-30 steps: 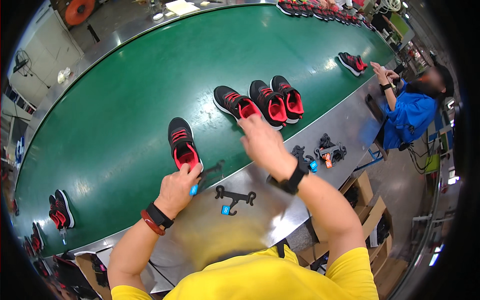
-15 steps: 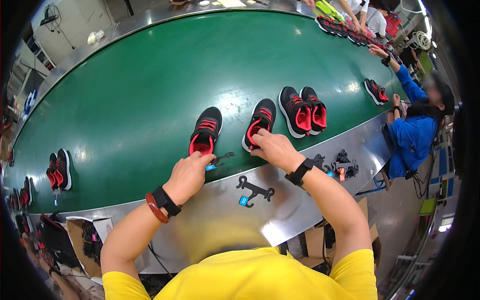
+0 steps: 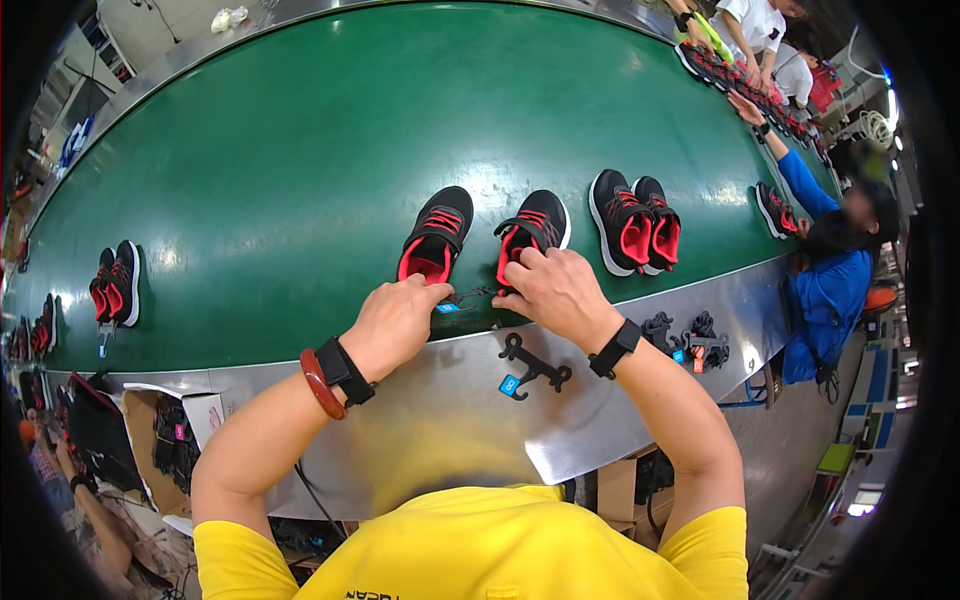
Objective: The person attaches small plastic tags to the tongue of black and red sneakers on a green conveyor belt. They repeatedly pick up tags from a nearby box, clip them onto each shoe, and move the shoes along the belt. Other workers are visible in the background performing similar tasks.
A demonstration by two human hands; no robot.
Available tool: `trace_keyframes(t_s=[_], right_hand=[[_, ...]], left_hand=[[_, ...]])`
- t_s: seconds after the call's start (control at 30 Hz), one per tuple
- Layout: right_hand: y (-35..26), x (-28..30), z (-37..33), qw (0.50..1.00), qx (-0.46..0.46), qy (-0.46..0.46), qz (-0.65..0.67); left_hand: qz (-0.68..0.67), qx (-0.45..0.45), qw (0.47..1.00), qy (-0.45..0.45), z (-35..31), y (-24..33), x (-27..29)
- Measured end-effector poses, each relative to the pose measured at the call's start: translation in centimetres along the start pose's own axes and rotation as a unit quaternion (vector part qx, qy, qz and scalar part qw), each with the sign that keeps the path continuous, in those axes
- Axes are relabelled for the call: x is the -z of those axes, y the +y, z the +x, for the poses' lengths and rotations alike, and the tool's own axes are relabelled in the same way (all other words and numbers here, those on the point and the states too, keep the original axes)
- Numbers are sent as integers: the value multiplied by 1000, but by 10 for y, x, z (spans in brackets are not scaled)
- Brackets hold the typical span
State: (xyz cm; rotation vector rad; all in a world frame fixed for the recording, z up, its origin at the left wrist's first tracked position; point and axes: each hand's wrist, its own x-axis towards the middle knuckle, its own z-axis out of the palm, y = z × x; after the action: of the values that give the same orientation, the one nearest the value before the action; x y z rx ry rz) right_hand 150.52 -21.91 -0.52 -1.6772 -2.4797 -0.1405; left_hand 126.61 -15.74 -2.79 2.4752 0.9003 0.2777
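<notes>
My left hand (image 3: pixel 398 318) is closed on the heel of a black sneaker (image 3: pixel 441 226) with red laces and lining. My right hand (image 3: pixel 562 296) pinches the heel of its matching sneaker (image 3: pixel 537 218), fingers partly inside the opening. That second shoe tilts toward the first. Between the two heels stretches a small black plastic shoe hanger (image 3: pixel 478 293) with a blue tag by my left fingertips. My fingers partly hide its ends, so I cannot tell if it is hooked into both shoes. Another black shoe hanger (image 3: pixel 533 368) lies on the metal edge below my right hand.
A sneaker pair (image 3: pixel 636 225) stands to the right on the green belt (image 3: pixel 300 180); another pair (image 3: pixel 117 285) with a hanger is far left. More hangers (image 3: pixel 704 345) lie right on the metal ledge (image 3: pixel 440 400). A co-worker in blue (image 3: pixel 835 290) reaches over the belt at right.
My hands have come closer together, and the right-hand shoe has turned and tilted toward the left one. The hanger now spans the gap between their heels. The whole view has shifted slightly.
</notes>
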Motion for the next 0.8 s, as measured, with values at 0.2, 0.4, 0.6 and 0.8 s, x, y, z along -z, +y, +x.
trace_keyframes(t_s=[0.2,0.4,0.6,0.8], right_hand=[[-14,-7,10,999,14,-28,-14],[-21,-3,31,996,-52,36,66],[-18,-3,33,961,-43,41,272],[-10,4,-45,943,-123,-148,272]], left_hand=[[-15,-2,1000,-9,-3,-1,3],[-132,-30,988,78,-10,-5,21],[-68,62,996,19,-9,-18,23],[162,-6,979,124,-28,-27,39]])
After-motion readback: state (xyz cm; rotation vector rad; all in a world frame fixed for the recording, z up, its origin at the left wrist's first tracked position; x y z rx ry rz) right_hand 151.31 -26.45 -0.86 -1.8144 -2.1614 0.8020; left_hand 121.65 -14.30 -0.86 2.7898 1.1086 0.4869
